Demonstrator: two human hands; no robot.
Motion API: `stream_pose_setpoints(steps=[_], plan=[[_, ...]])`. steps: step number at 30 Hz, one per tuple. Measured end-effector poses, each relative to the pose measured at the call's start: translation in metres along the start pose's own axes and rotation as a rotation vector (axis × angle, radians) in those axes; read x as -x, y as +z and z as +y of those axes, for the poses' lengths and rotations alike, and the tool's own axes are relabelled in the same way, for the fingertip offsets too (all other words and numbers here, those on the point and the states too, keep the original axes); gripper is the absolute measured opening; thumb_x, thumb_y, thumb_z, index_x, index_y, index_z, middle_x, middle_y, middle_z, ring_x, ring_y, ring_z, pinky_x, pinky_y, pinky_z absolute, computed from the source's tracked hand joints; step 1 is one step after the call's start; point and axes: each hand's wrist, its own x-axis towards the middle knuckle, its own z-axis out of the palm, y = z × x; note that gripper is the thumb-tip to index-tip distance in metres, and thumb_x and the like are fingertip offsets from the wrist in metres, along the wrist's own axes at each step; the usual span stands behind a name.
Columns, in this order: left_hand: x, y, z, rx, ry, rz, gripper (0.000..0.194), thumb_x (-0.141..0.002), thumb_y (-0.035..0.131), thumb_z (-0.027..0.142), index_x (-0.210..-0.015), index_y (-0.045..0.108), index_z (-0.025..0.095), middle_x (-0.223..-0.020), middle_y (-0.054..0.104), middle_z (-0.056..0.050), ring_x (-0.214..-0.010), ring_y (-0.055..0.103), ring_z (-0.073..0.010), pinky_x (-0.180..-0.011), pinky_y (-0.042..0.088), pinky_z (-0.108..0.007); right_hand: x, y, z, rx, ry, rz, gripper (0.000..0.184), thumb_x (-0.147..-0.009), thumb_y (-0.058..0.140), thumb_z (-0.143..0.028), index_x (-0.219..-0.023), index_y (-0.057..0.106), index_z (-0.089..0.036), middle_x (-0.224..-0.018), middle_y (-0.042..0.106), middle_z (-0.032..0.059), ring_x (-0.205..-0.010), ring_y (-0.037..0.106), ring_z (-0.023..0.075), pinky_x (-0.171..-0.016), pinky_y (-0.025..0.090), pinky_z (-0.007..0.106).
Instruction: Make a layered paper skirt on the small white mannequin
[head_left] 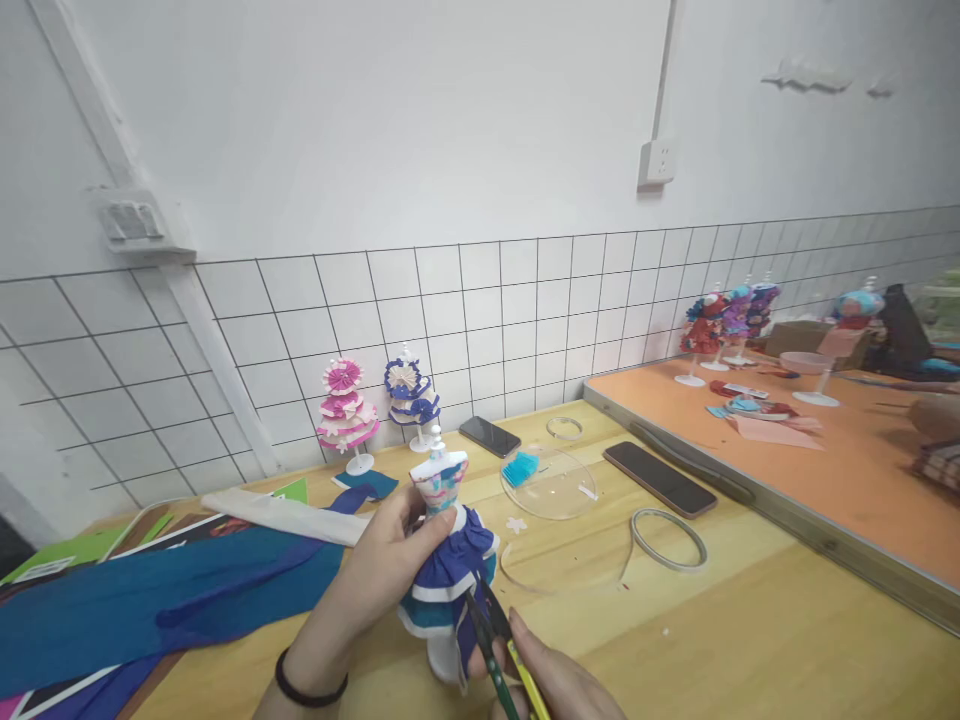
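Observation:
My left hand is wrapped round the waist of a small white mannequin with a patterned bodice. The mannequin wears a layered skirt of dark blue and teal fabric with white edges. In my right hand is a pair of scissors with dark blades and green and yellow handles. The blades lie against the front of the skirt, where a dark blue strip hangs down. The right fingers are partly cut off by the bottom edge. A white base shows below the skirt.
Two dressed mannequins, pink and blue-white, stand by the wall. Teal fabric lies left. Right are phones, a clear round plate with turquoise pieces, and a tape roll. A raised orange table holds more mannequins; a person's hand is at its right.

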Motion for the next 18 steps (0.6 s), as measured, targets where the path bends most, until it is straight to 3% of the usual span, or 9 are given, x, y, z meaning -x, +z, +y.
stream_pose_setpoints(steps=[7,11,18], plan=[[0.0022,0.0029,0.0008,-0.009,-0.005,-0.06,0.042,-0.081,0.056,0.035,-0.119,0.05,0.019,-0.124,0.057,-0.007,-0.11,0.052,-0.0241,-0.092,0.04,-0.034,0.0058,0.0046,-0.0043,-0.127,-0.024,-0.029,0.058,-0.065,0.058,-0.067,-0.07,0.066,-0.01,-0.039,0.053,-0.0002,-0.038,0.048,0.007,-0.042,0.029,0.014],[0.0037,0.0047,0.002,-0.004,-0.015,-0.08,0.036,-0.08,0.057,0.035,-0.113,0.054,0.02,-0.121,0.06,-0.005,-0.108,0.054,-0.023,-0.091,0.041,-0.033,0.0065,0.0049,-0.006,-0.119,-0.06,-0.044,0.057,-0.067,0.057,-0.066,-0.067,0.065,-0.009,-0.038,0.052,0.0,-0.038,0.047,0.0071,-0.042,0.029,0.015],[0.0071,0.0066,0.0047,0.013,0.021,-0.066,0.035,-0.078,0.06,0.036,-0.109,0.058,0.021,-0.116,0.062,-0.005,-0.111,0.053,-0.0225,-0.095,0.04,-0.031,0.007,0.0074,-0.0079,0.012,-0.117,0.028,0.057,-0.072,0.05,-0.067,-0.062,0.065,-0.013,-0.043,0.054,0.0001,-0.047,0.054,0.0106,-0.051,0.04,0.018]])
